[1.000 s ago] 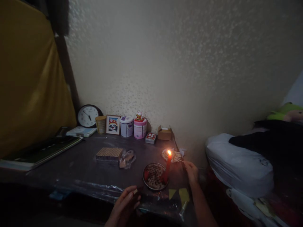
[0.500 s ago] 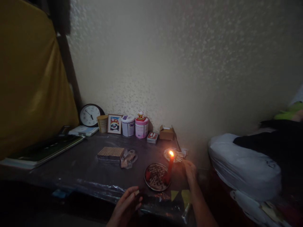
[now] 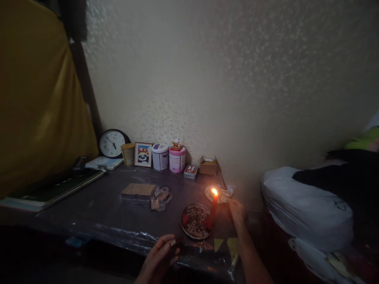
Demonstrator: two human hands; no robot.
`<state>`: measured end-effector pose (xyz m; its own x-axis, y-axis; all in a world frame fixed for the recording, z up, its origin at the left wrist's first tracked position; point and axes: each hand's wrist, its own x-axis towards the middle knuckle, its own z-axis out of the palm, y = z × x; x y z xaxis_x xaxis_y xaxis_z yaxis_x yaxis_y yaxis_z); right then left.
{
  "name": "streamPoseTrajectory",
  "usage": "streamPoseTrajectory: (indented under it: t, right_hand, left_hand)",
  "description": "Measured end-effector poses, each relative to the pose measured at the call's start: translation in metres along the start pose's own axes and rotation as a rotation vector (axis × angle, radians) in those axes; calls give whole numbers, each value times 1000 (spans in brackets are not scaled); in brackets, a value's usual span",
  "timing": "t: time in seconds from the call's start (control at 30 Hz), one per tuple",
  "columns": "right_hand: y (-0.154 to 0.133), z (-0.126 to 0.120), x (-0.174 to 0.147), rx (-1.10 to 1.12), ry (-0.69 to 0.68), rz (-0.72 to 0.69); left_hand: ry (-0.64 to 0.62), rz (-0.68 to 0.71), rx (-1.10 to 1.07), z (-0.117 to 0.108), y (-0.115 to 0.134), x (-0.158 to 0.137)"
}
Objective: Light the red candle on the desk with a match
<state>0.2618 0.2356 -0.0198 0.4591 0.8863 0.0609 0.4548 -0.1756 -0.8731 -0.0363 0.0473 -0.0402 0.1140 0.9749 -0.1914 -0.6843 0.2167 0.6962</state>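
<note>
A red candle [image 3: 213, 209] burns upright at the right side of a round metal dish [image 3: 195, 238] whose floor is speckled dark. Behind it, a small plate [image 3: 208, 194] carries a bundle of thin pale sticks [image 3: 225, 195], partly hidden by the flame's glare. My right hand [image 3: 237, 211] is at the right of that plate, its fingertips pinched at the ends of the sticks. Near the table's front edge, my left hand [image 3: 161, 252] is curled, with a small pale block [image 3: 172, 243] between thumb and fingers.
On the dark, plastic-covered table [image 3: 112, 209] lie a stack of wooden strips [image 3: 138, 193] and a clear plastic bag [image 3: 160, 198]. Along the wall stand a clock [image 3: 112, 143], a panda picture [image 3: 143, 154], two tubs and a cardboard box [image 3: 208, 165]. A white bag [image 3: 304, 205] bulges at right.
Both hands have barely shifted; my left hand sits very slightly lower and to the right. The candle, dish and sticks stay in place.
</note>
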Motion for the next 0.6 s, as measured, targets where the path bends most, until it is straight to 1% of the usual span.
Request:
streamPoseTrajectory:
  t: [0.2,0.27,0.33,0.4,0.5,0.57,0.6]
  right_hand:
    - [-2,-5,-5,82,47,-13]
    - [-5,-11,-10,129,76,-12]
    - [-9,-23,-22,180,115,-16]
    - [-16,-40,-44,226,147,-35]
    - [-24,-61,-96,271,137,-103]
    - [-24,-65,-138,314,74,-192]
    - [-23,-63,-159,332,28,-232]
  left_hand:
    - [10,-13,-15,2,0,0]
    - [14,-31,-13,2,-1,0]
    - [20,-61,3,2,-2,-1]
    - [8,-81,24,3,-4,-3]
    - [-60,-84,48,7,-10,-8]
    - [-121,-76,61,10,-16,-10]
    - [-156,-67,65,12,-20,-11]
